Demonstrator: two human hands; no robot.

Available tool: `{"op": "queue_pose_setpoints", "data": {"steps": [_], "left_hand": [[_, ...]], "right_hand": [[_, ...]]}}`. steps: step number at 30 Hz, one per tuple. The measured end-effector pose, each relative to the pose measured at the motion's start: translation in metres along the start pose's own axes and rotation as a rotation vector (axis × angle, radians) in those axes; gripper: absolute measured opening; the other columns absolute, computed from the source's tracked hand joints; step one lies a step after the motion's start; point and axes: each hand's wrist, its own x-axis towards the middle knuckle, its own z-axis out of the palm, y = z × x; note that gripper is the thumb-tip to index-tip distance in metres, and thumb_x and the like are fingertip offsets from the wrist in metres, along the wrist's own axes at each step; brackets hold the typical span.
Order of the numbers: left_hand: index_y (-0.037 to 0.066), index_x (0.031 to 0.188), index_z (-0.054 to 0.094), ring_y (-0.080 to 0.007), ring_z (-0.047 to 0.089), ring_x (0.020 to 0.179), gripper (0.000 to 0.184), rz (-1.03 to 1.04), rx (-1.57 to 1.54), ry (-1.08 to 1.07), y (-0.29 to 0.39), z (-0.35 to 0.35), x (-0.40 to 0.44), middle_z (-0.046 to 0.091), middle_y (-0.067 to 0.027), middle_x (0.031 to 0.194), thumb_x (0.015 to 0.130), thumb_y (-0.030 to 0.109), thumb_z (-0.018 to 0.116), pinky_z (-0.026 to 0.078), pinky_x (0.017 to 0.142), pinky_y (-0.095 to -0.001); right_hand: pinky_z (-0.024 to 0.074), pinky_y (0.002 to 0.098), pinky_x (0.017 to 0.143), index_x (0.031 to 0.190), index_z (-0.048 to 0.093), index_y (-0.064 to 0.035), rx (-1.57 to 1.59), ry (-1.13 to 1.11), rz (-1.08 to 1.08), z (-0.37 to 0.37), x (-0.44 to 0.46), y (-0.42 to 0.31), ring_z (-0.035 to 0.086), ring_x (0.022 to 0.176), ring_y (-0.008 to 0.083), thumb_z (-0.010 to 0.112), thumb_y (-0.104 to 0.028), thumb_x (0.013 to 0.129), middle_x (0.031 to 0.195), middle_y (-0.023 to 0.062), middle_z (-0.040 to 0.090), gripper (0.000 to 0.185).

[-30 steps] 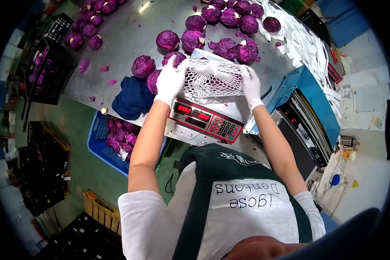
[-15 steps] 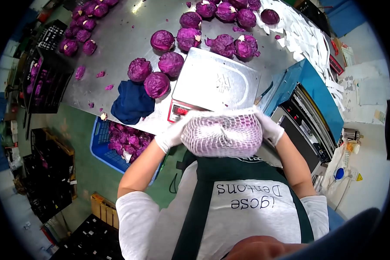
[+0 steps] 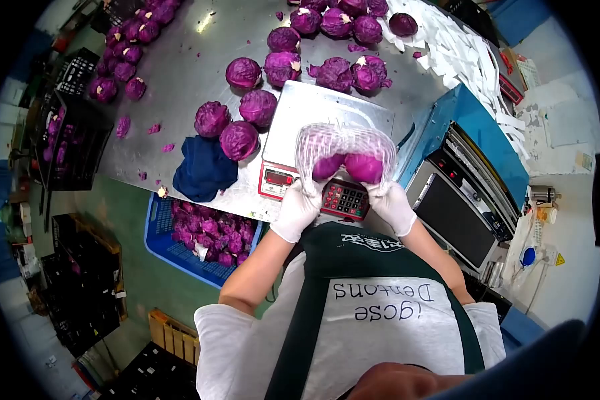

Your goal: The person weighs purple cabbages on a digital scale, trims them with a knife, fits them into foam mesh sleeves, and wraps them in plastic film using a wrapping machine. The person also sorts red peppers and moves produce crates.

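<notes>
A white mesh net (image 3: 345,139) with purple cabbages in it is held over the front of the metal scale (image 3: 300,110). Two cabbages, one of them this right-hand cabbage (image 3: 364,168), show through its near opening. My gloved left hand (image 3: 299,208) pinches the net's left edge, and my gloved right hand (image 3: 391,204) grips the right edge. Below the net, the scale's keypad (image 3: 345,199) is exposed, with a lit red display (image 3: 278,178) at its left. Whether the net touches the scale plate I cannot tell.
Loose cabbages (image 3: 239,140) lie left of and behind the scale, beside a dark blue cloth (image 3: 205,170). A blue crate (image 3: 155,233) below holds purple leaves. To the right stand a teal machine (image 3: 470,133) and a heap of white strips (image 3: 457,57). Black crates (image 3: 80,127) are at left.
Both hands have carried the net away from my chest, out over the scale. It has tipped so that its opening faces me, showing the cabbages. The keypad has come into view.
</notes>
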Motion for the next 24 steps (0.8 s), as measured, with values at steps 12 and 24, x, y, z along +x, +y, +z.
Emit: {"op": "queue_pose_setpoints", "data": {"steps": [12, 24], "left_hand": [[-0.006, 0.118, 0.057, -0.0116, 0.057, 0.057, 0.044, 0.279, 1.080, 0.367, 0.015, 0.063, -0.034, 0.067, -0.0156, 0.103, 0.102, 0.033, 0.045, 0.048, 0.057, -0.0221], [0.007, 0.119, 0.064, -0.0330, 0.051, 0.120, 0.049, 1.101, 2.332, 0.121, 0.000, 0.076, 0.044, 0.055, -0.0175, 0.129, 0.074, 0.024, 0.077, 0.039, 0.103, -0.0427]], "right_hand": [[0.0454, 0.0212, 0.057, 0.103, 0.060, -0.0057, -1.495, 0.580, -0.358, 0.076, -0.017, 0.007, 0.055, 0.064, 0.0090, 0.051, -0.030, 0.098, 0.077, 0.0001, 0.057, 0.026], [0.0476, 0.0273, 0.084, 0.096, 0.071, 0.0004, -1.847, 0.196, -0.931, 0.123, 0.075, 0.020, 0.062, 0.089, 0.0127, 0.070, -0.016, 0.087, 0.092, 0.0044, 0.068, 0.019]]}}
